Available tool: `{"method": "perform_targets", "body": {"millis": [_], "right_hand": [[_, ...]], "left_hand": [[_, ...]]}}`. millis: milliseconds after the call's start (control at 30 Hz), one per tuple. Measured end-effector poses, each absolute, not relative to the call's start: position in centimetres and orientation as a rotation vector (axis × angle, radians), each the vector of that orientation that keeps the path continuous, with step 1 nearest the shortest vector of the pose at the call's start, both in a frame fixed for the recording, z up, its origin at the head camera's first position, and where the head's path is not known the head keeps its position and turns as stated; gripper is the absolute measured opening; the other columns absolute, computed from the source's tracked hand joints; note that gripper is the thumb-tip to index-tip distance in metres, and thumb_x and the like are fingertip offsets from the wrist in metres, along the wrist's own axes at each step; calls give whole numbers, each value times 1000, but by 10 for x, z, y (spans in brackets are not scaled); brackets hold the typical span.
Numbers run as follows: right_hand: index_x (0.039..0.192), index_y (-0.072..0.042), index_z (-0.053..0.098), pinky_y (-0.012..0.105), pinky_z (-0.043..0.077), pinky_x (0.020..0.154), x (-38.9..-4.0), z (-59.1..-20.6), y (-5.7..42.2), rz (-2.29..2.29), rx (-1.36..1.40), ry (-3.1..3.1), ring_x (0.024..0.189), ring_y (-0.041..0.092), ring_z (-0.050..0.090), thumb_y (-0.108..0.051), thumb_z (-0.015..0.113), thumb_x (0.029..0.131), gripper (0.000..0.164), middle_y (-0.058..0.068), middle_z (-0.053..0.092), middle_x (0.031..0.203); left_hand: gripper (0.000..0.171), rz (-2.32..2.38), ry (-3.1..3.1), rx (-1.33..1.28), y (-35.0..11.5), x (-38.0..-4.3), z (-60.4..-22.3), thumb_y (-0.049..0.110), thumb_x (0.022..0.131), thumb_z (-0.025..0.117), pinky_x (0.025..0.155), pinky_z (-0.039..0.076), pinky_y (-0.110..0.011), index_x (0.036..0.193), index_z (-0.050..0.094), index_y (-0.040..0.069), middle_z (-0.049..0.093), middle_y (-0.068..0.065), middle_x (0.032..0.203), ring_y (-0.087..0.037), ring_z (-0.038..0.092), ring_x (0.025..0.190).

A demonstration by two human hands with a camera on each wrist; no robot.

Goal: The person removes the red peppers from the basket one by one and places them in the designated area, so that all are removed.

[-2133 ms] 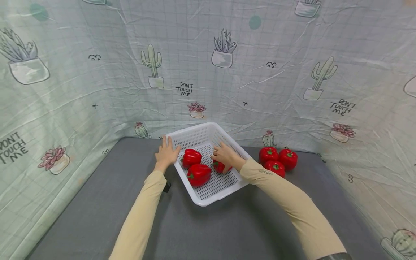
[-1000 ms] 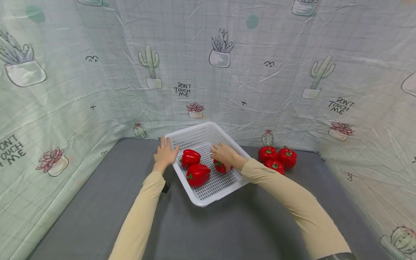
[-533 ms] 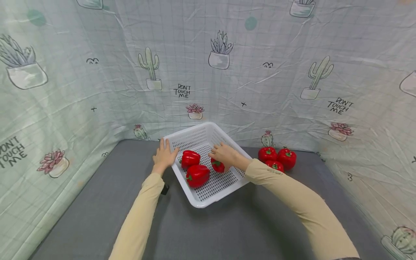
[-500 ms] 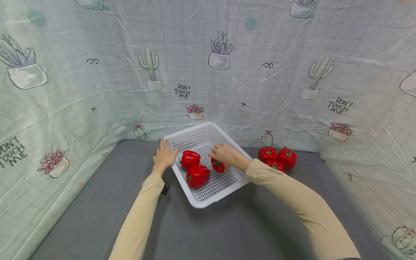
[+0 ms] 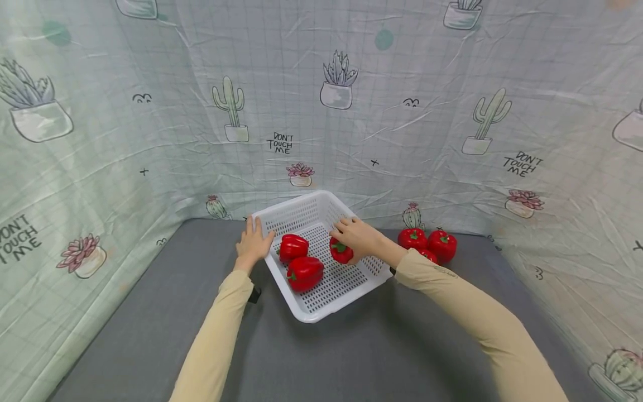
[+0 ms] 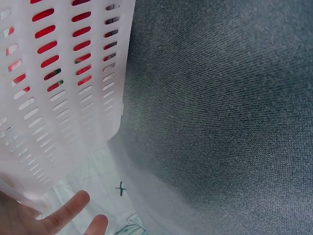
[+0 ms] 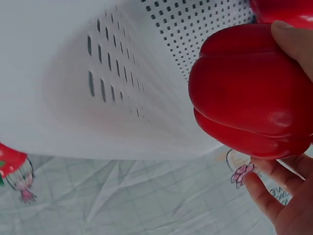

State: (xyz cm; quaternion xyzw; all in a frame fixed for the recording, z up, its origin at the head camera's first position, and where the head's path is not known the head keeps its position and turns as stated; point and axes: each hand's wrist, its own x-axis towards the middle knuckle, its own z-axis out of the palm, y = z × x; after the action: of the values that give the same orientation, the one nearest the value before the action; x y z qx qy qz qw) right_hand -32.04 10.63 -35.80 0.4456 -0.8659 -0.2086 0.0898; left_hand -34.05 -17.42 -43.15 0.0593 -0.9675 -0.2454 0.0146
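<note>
A white perforated plastic basket (image 5: pixel 297 310) sits on the grey table, turned at an angle. My left hand (image 5: pixel 253 244) rests against its left rim with fingers spread and straight; in the left wrist view those fingers (image 6: pixel 66 213) reach past the basket wall. Over the basket's right half, my right hand (image 5: pixel 360 239) grips a red bell pepper (image 5: pixel 340 251), its green stem end toward me. The right wrist view shows this bell pepper (image 7: pixel 244 93) between thumb and fingers, above the basket floor. Two more red bell peppers (image 5: pixel 294 248) lie in the basket's left part.
Three red bell peppers (image 5: pixel 442 245) stand grouped on the table to the basket's right, one partly behind the right forearm. A cloth printed with cacti (image 5: pixel 301 111) hangs along the back and both sides. The grey table (image 5: pixel 321 363) extends in front of the basket.
My right hand has closed around the bell pepper in the basket and shifted it slightly up and right, its wrist moving right. The left hand and basket have stayed nearly still.
</note>
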Motion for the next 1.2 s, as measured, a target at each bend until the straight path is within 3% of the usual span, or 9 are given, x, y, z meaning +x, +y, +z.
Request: {"method": "perform_targets", "body": {"millis": [367,800,1200], "right_hand": [[122,-13,46,38,48,81,-306,-355,134,-168,1173,-2676,103,22,42,-41,77,59,76,8,49,110],[123,-10,46,39,49,77,-285,-377,165,135,971,-2605,100,21,44,-41,79,57,80,8,53,116],[124,-10,48,40,47,77,-270,-391,178,316,818,-2520,99,22,46,-40,80,56,81,7,54,115]], "left_hand": [[71,-799,-3011,172,-172,-343,-431,45,92,29,97,19,-66,144,-1,7,-14,-12,150,-43,13,133],[71,-788,-2994,169,-169,-342,-432,44,92,29,97,22,-65,144,1,5,-10,-15,150,-44,15,132],[69,-939,-2976,131,-174,-343,-432,44,92,29,97,16,-67,145,0,11,-18,-12,149,-49,7,132]]}}
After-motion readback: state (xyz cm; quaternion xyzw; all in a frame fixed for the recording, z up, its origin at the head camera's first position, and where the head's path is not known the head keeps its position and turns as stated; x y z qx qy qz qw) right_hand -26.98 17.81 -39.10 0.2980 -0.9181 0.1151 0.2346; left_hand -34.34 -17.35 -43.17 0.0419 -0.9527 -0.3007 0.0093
